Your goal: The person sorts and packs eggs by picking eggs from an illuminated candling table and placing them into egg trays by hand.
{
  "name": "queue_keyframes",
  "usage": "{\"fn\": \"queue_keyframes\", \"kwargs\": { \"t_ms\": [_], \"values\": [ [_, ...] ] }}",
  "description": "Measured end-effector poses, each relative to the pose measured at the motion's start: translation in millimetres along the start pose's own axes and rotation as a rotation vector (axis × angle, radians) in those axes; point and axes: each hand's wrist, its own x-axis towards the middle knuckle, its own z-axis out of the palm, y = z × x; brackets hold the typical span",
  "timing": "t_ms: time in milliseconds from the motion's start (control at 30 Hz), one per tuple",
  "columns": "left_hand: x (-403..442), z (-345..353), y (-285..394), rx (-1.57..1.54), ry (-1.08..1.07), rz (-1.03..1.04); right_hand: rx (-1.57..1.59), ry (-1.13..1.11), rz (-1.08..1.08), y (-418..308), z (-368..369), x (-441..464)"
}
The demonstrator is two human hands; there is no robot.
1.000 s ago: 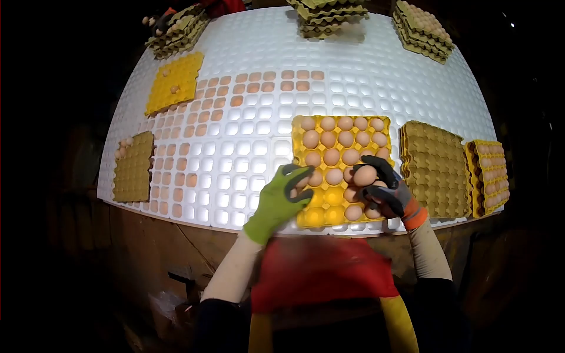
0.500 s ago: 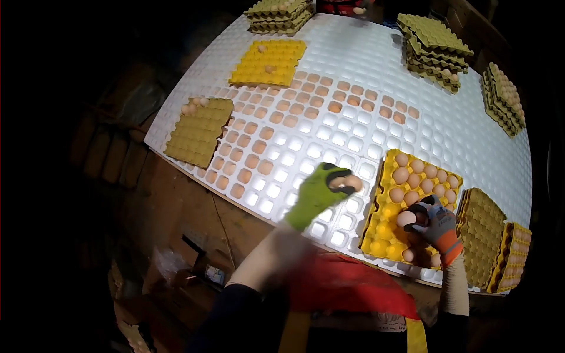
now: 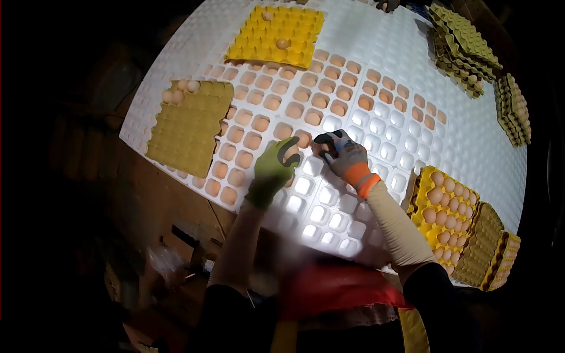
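Over white cells, left grip brackets an egg.

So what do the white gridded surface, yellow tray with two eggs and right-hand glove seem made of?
White gridded surface: probably moulded plastic or foam, smooth, its bare wells shining brightly. Yellow tray: perhaps plastic, given its strong, even colour; dyed pulp is possible. Right-hand glove: likely matte grey fabric, its dark fingertips suggesting a rubbery coating.

White, square-celled, rigid bench: brightly lit; glare in nearest cells; outline bowed by wide-angle distortion. Surroundings beyond bench: near-black. Red apron, below bench: dim, hazy blur towards bench edge.
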Motion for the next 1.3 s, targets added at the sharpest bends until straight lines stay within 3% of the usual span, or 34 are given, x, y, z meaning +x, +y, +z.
{"fn": "queue_keyframes", "kwargs": {
  "t_ms": [33,100,133,167,233,267,300,367,400,467,500,533,567,600,700,767,800,833,900,933,967,1000,1100,1200,1300],
  "values": [
    [-4,1,-3,-0.009,-0.013,-0.025,0.193,-0.075,0.081,5,10,-5],
    [-2,-1,-9,0.141,0.032,0.246,0.06,-0.077,0.04,1,32,-21],
    [-3,-2,-16,0.136,0.037,0.248,-0.092,-0.031,-0.022,-2,40,-26],
    [-5,-2,-25,0.135,0.028,0.24,-0.087,-0.04,-0.015,0,47,-30],
    [-11,-6,-40,-0.034,0.017,0.151,0.429,0.261,-0.079,-7,47,-34],
    [-22,-11,-46,-0.283,-0.029,-0.002,0.526,0.392,-0.177,-15,50,-41],
    [-29,-12,-43,-0.282,-0.038,-0.002,0.507,0.396,-0.233,-15,61,-43],
    [-48,-12,-29,0.021,0.153,0.096,0.277,0.457,-0.284,-40,80,-56],
    [-68,-8,-18,0.163,0.113,0.125,0.212,0.318,-0.287,-39,90,-58],
    [-95,2,-20,0.42,-0.028,0.242,0.215,0.36,-0.377,-25,111,-57],
    [-102,12,-34,0.513,-0.001,0.309,0.241,0.392,-0.267,-31,101,-64],
    [-104,19,-40,0.577,0.015,0.389,-0.122,0.583,-0.315,-34,93,-72],
    [-108,22,-42,0.456,0.024,0.371,0.45,0.407,-0.205,-24,76,-84],
    [-110,26,-56,0.484,0.073,0.436,0.45,0.431,-0.239,-21,48,-99],
    [-96,26,-31,0.448,0.168,0.409,0.46,0.432,-0.128,3,-29,-176],
    [-95,32,7,0.378,0.092,0.337,0.35,0.557,-0.049,31,-76,-248],
    [-92,43,41,0.2,0.029,0.285,0.269,0.508,0.041,55,-98,-287],
    [-93,59,46,0.176,-0.007,0.415,0.195,0.458,0.135,79,-117,-324],
    [-96,95,117,-0.037,-0.19,0.445,0.053,0.485,0.34,115,-144,-390],
    [-106,122,153,-0.163,-0.257,0.466,0.062,0.492,0.34,124,-157,-406],
    [-118,148,186,-0.286,-0.324,0.485,-0.197,0.293,0.367,129,-170,-420],
    [-127,173,210,-0.249,-0.389,0.662,-0.452,0.094,0.384,136,-177,-430],
    [-161,229,277,0.025,-0.617,0.937,-0.459,0.054,0.212,169,-165,-447],
    [-198,271,286,0.227,-0.655,0.978,-0.466,0.013,0.144,186,-167,-452],
    [-210,280,290,0.406,-0.624,0.88,-0.45,0.06,0.072,207,-161,-461]
  ]
}}
